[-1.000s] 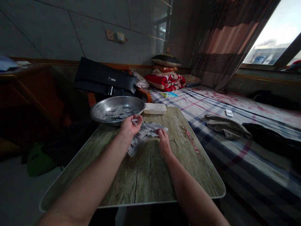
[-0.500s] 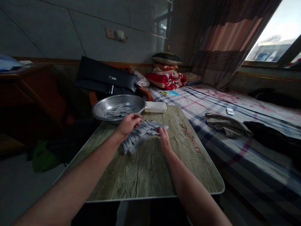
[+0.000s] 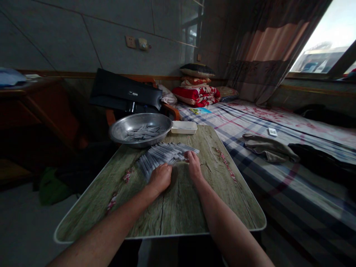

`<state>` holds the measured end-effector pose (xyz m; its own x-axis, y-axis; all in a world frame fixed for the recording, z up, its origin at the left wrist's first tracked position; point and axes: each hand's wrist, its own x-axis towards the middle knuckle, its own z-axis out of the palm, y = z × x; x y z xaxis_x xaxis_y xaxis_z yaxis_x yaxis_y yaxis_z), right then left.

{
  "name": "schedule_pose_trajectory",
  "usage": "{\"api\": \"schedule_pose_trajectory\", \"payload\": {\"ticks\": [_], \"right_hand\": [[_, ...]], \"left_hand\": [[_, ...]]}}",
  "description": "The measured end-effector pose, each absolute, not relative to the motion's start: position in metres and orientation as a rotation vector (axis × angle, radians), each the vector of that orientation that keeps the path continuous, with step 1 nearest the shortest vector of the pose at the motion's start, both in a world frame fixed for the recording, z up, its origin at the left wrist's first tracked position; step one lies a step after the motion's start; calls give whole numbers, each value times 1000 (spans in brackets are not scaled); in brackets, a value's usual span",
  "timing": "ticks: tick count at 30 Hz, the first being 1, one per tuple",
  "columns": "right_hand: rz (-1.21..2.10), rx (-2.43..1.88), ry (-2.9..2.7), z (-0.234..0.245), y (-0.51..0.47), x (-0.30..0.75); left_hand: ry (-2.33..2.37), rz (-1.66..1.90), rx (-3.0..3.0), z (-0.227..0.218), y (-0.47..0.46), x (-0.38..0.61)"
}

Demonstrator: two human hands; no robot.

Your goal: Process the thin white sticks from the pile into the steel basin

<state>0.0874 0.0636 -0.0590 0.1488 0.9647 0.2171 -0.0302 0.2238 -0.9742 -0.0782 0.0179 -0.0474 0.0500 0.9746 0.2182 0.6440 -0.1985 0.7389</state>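
Slim pale sticks (image 3: 158, 155) lie side by side in a fanned row on the table (image 3: 178, 215), just near of the metal bowl (image 3: 146, 119). Change: left hand (image 3: 161, 177) has dropped from over the row, close to the bowl, to the row's near edge; the row's left end now shows in the open. My read: left is now working the near ends, right is steadying the row. Right hand (image 3: 194, 163) hasn't really shifted: thumb and fingertips at the row's right end, touching it; can't tell if they pinch. Left's fingers are curled in, back of the hand to camera, so can't tell if anything is inside. More sticks (image 3: 143, 132) lie jumbled in the bowl. Hard to see: the near ends behind left hand, the count (sticks blur together), the white tray's (image 3: 184, 131) contents. Forearms run out of frame at the near side.
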Motion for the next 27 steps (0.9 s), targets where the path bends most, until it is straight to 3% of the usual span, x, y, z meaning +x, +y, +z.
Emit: {"api": "schedule_pose_trajectory", "payload": {"ticks": [6,11,14,19,27], "right_hand": [[949,-1112,-1141,-60,65,87],[983,-1125,-1098,-59,66,89],[1157,-1081,-1065,-60,66,89],[1454,-936,-1136,-59,61,84],[1825,-798,-1173,-49,49,83]], "left_hand": [[1486,987,1682,-38,32,-71],[1184,1098,1061,-19,45,-52],[1162,1281,840,-18,50,-40],[1189,1518,1004,-35,54,-33],[941,1427,929,-44,52,-49]]}}
